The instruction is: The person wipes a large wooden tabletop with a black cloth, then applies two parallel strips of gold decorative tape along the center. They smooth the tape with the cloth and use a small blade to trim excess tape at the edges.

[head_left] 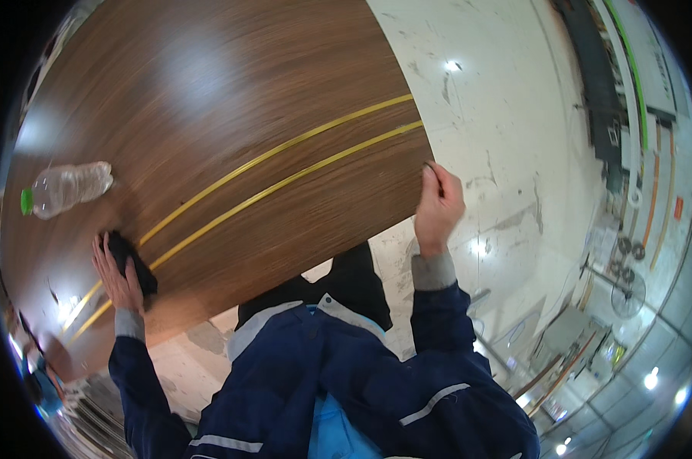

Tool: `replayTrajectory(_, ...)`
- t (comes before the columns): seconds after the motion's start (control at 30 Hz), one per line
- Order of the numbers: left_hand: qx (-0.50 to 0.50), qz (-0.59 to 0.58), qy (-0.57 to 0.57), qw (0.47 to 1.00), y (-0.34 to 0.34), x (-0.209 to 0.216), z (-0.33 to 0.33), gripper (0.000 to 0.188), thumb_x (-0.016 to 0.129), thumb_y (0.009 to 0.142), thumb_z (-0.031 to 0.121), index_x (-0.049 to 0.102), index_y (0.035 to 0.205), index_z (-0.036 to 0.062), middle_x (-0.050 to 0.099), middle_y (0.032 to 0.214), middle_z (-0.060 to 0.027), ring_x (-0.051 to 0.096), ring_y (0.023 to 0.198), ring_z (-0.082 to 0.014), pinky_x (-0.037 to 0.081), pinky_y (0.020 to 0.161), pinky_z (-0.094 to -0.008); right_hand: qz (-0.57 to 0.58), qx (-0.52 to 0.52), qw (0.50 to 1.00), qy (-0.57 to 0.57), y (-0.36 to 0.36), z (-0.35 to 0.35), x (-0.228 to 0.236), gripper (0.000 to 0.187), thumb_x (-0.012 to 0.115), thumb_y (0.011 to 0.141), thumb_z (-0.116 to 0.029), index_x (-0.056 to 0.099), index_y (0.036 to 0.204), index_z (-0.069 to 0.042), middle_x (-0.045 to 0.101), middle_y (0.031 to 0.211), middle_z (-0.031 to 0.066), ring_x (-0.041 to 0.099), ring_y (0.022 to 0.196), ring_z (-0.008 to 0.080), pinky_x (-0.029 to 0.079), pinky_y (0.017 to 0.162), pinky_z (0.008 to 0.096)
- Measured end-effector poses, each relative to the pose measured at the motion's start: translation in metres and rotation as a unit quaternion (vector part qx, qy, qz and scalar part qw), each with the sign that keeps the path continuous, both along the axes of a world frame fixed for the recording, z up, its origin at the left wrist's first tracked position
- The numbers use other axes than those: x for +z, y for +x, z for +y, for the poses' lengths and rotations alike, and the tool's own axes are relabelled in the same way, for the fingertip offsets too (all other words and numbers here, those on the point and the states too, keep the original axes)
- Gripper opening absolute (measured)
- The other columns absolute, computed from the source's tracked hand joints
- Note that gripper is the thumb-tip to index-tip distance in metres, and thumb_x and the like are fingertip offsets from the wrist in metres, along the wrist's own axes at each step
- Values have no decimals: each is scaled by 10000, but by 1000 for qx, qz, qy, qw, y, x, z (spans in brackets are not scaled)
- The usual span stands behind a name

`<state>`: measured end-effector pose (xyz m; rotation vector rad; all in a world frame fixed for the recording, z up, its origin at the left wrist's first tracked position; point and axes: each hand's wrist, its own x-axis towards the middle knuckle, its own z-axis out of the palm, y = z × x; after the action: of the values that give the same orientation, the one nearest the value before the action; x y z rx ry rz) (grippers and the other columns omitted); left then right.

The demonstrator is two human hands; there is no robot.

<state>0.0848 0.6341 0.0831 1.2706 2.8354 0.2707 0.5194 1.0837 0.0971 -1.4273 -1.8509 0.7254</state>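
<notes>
A brown wood-grain board [285, 92] lies in front of me, with two yellow strips [281, 186] running across it, bending slightly toward the upper right. At the left, my left hand [118, 279] presses a black cloth [134, 265] onto the board, over the strips. The cloth bunches between thumb and fingers. By the board's right edge, my right hand [440, 203] is closed in a pinch, thumb against fingers. Something small and dark shows at its fingertips, too small to name.
On the left of the board, a clear plastic bottle [70, 189] with a green cap lies on its side. Pale, scuffed floor [507, 145] spreads beyond the right edge. Farther right are a standing fan [628, 294] and a grey cart [568, 344] with long pieces on it.
</notes>
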Motion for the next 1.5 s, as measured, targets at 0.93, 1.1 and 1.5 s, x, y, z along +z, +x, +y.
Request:
replayTrajectory(0.93, -364, -72, 210, 905, 168, -39, 593, 361, 678, 1009, 324, 704, 1356, 224, 741, 1294, -69, 635, 1301, -267, 303, 1266, -528, -186, -124, 968, 114, -60, 28, -25, 105, 768, 957, -143, 810, 1053, -145, 716, 995, 31, 634, 979, 244, 453, 872, 392)
replayTrajectory(1.1, -373, -73, 211, 900, 167, -37, 592, 366, 669, 1016, 314, 698, 1368, 221, 739, 1290, -64, 632, 1302, -270, 301, 1267, -530, -200, -107, 964, 136, -62, 27, -26, 190, 796, 882, -97, 788, 1065, -145, 673, 986, 15, 622, 967, 263, 449, 851, 417)
replayTrajectory(1.5, -377, -81, 203, 900, 166, -35, 593, 363, 648, 1041, 320, 685, 1387, 213, 726, 1311, -57, 608, 1326, -302, 283, 1261, -560, -215, -92, 962, 138, -61, 32, -19, 244, 808, 833, -61, 779, 1061, -142, 677, 1003, 7, 618, 957, 261, 437, 824, 415)
